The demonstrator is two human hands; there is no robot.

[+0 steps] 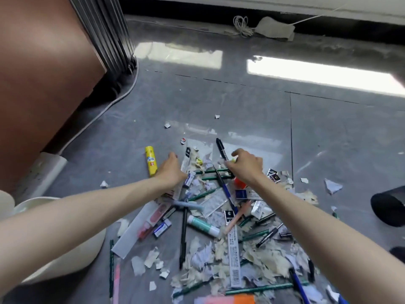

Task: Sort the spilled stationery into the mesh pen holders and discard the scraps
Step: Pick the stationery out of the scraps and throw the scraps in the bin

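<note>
A heap of spilled stationery and torn paper scraps (221,244) lies on the grey floor: green pencils (211,171), a black pen (183,235), a black marker (221,148), a yellow glue stick (150,161), a mint glue stick (202,224), erasers (161,228) and a clear ruler (234,257). My left hand (172,170) hovers over the heap's far left edge, fingers curled downward, nothing visibly held. My right hand (247,165) reaches over the far scraps beside the marker with fingers bent; whether it grips anything is unclear. A black mesh holder (388,208) lies at the right edge.
A cream round bin (65,244) sits at my lower left. A brown cabinet (43,73) and a white cable (105,108) border the left. A white power strip (41,172) lies by the cabinet. Stray scraps (333,186) dot the floor on the right.
</note>
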